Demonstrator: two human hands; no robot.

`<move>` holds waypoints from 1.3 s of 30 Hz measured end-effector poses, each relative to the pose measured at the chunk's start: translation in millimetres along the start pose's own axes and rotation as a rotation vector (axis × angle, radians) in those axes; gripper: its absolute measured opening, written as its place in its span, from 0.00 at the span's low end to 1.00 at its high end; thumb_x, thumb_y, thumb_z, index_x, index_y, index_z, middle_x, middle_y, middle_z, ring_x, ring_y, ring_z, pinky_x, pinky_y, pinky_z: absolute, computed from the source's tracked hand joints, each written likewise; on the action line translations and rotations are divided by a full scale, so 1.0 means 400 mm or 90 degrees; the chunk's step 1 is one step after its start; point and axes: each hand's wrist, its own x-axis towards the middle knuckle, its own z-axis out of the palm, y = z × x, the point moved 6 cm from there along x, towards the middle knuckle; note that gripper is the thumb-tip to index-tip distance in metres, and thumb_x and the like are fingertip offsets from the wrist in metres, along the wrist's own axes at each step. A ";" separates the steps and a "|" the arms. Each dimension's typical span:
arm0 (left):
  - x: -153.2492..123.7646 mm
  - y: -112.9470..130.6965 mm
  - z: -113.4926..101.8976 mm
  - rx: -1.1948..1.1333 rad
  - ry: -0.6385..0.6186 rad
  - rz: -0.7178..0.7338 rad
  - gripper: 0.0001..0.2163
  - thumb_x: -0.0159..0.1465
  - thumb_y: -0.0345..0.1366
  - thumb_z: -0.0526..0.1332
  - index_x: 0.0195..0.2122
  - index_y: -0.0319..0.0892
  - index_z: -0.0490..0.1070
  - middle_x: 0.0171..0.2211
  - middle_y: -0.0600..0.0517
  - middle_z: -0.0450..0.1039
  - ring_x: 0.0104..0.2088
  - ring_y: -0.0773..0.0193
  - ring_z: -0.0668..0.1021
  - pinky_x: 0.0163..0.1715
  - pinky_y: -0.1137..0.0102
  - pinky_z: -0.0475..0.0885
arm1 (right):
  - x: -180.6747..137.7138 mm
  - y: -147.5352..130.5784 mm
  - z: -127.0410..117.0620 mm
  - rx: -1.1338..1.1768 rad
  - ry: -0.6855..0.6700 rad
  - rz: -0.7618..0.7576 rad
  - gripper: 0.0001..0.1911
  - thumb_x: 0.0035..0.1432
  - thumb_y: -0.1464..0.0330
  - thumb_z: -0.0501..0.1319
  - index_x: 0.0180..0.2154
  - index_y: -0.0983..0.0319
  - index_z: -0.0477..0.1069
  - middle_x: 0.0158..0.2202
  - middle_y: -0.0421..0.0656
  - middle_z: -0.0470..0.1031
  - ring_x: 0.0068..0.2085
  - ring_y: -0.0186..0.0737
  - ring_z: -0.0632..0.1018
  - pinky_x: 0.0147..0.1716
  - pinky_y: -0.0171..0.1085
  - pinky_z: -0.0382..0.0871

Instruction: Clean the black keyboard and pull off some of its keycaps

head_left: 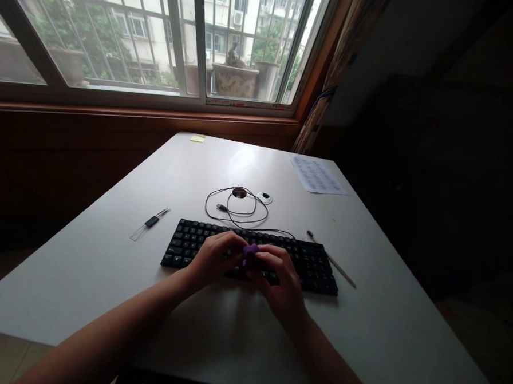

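Observation:
Both hands meet above the middle of a black keyboard on the white desk. Between their fingertips is a small purple lump, uneven in outline; I cannot make out exactly what it is. My left hand is closed on its left side with bent fingers. My right hand grips it from the right, thumb below and fingers above. The hands and the lump cover the keyboard's middle keys. The keyboard's black cable lies in loose loops behind it, with its USB plug inside the loops.
A wire keycap puller lies left of the keyboard. A thin brush lies at its right end. Behind are a desk hole, a white ring cover, printed sheets and a yellow sticky note. A window borders the far side.

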 end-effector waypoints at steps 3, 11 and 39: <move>0.005 0.004 0.013 -0.018 -0.084 0.001 0.05 0.66 0.34 0.64 0.43 0.42 0.76 0.35 0.50 0.80 0.34 0.64 0.80 0.36 0.72 0.74 | -0.003 0.007 -0.004 0.000 0.021 -0.001 0.18 0.62 0.74 0.63 0.51 0.52 0.70 0.50 0.44 0.74 0.51 0.45 0.77 0.50 0.46 0.74; 0.002 -0.039 -0.181 0.123 -0.116 -0.050 0.20 0.70 0.43 0.59 0.62 0.47 0.65 0.57 0.44 0.73 0.51 0.56 0.79 0.52 0.61 0.75 | 0.002 0.040 -0.029 -0.072 0.061 0.008 0.15 0.61 0.77 0.64 0.47 0.56 0.72 0.44 0.43 0.75 0.46 0.42 0.77 0.48 0.42 0.73; -0.210 -0.242 -0.318 0.282 -0.180 -0.187 0.56 0.52 0.55 0.73 0.72 0.50 0.37 0.69 0.39 0.52 0.66 0.41 0.61 0.64 0.48 0.60 | 0.230 0.026 0.349 -0.310 -0.304 -0.088 0.08 0.66 0.72 0.59 0.39 0.64 0.77 0.38 0.47 0.72 0.41 0.40 0.72 0.45 0.38 0.67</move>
